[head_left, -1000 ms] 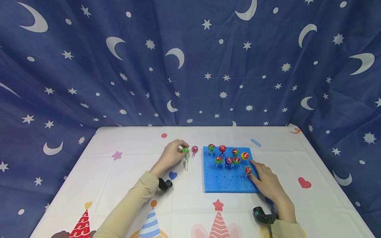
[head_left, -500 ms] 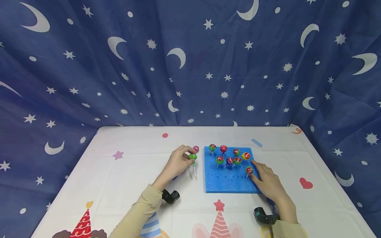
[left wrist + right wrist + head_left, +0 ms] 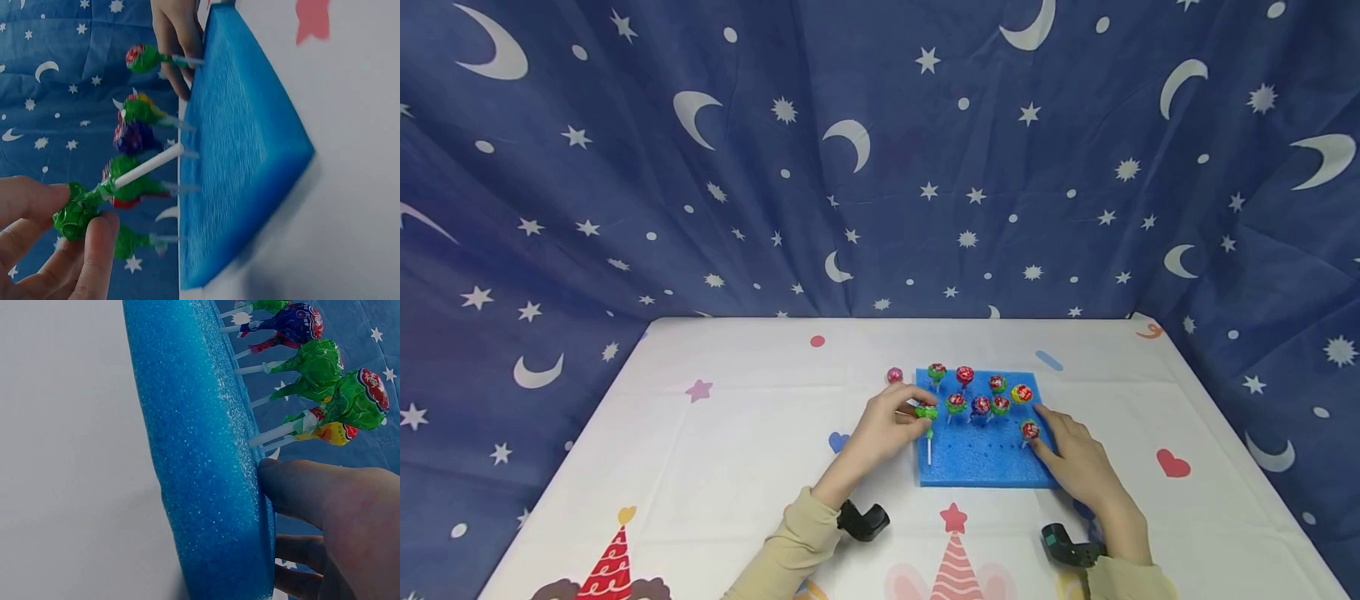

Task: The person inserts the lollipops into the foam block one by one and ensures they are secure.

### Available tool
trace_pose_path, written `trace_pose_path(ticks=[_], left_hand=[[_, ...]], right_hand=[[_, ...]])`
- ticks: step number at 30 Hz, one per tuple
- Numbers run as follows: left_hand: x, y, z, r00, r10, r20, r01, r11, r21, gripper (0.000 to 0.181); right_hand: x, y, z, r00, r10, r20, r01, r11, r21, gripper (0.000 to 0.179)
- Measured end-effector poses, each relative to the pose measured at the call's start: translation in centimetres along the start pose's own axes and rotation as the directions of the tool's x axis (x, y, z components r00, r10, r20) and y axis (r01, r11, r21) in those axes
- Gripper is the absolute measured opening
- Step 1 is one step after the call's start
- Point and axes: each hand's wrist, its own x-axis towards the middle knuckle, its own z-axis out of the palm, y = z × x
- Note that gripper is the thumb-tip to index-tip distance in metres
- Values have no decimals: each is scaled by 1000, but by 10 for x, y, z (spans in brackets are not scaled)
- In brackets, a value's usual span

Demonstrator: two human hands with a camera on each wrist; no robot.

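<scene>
My left hand [image 3: 883, 429] pinches a green-wrapped lollipop [image 3: 927, 412] by its candy end, above the left part of a blue foam board [image 3: 973, 468]. Its white stick points down in the head view; the left wrist view shows the stick's free end [image 3: 178, 150] close to the board. My right hand [image 3: 1082, 462] rests at the board's right edge with fairly straight fingers, the thumb [image 3: 300, 484] touching the top edge. Just by that thumb stands a red-and-green lollipop [image 3: 1030, 430], its stick in the foam.
Several wrapped lollipops stand in the board's rear half, among them a yellow one [image 3: 1022, 393] and a dark blue one [image 3: 981, 406]. Small holes dot the foam in front of them. A pink lollipop [image 3: 895, 375] lies on the white printed tablecloth [image 3: 715, 467], left of the board.
My left hand has carried the green lollipop rightward and toward me, from beside the pink lollipop to over the board's left part. The right hand has stayed at the board's edge.
</scene>
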Motion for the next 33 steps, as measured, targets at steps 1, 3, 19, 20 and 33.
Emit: trace_pose_path(ticks=[1,3,19,20,33], left_hand=[[0,2,3,1000,-5,5,5,1000,-8,22],[0,4,8,1000,-6,13,7,1000,-21,22],[7,16,53,999,30,35,-24,989,-146,28],[9,17,55,999,35,30,-31,988,-148,28],[21,23,66,996,86,6,-85,993,-85,28]], right_hand=[[0,0,0,1000,0,1,0,1000,1,61],[0,0,0,1000,-3,0,3,1000,2,61],[1,0,0,1000,-6,-9,6,1000,8,60],[1,1,0,1000,-4,-9,4,1000,6,60],[1,1,0,1000,-5,-7,5,1000,0,60]])
